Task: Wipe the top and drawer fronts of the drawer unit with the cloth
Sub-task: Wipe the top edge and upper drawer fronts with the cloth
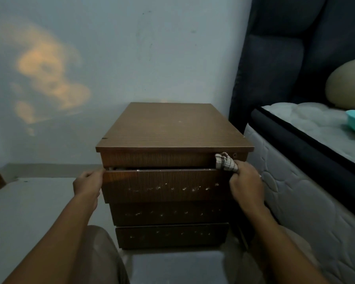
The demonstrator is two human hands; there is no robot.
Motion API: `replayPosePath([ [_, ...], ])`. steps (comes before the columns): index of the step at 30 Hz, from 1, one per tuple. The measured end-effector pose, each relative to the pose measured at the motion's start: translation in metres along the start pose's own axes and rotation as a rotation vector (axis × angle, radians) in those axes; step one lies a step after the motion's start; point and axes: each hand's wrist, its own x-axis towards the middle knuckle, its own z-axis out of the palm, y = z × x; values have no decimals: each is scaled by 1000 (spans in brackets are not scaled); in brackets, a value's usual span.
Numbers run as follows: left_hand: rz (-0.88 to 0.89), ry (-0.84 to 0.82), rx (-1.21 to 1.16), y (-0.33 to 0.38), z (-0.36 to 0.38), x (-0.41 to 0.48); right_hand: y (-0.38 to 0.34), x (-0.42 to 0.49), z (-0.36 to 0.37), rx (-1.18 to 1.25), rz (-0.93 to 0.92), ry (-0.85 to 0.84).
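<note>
Currently the cloth (225, 161) is gripped bunched in the right hand (244, 181) at the right corner of the top drawer (164, 185); its left edge is gripped by the left hand (88, 183). Risk: drawer ajar; fingers or cloth could be pinched if shut

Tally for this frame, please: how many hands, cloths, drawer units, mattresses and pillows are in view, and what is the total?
hands: 2, the left hand and the right hand
cloth: 1
drawer unit: 1
mattress: 1
pillow: 1
total: 6
</note>
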Motion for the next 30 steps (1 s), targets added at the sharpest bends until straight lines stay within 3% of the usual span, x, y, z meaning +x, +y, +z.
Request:
replayPosePath([
  [14,-39,-106,-108,0,-16,-5,-77,-34,74,-18,-220,-2],
  [20,-38,-162,-124,-7,-23,4,-132,-56,111,17,-357,-79],
  [30,-149,-245,-258,-8,-39,15,-225,-91,160,157,-423,-259],
])
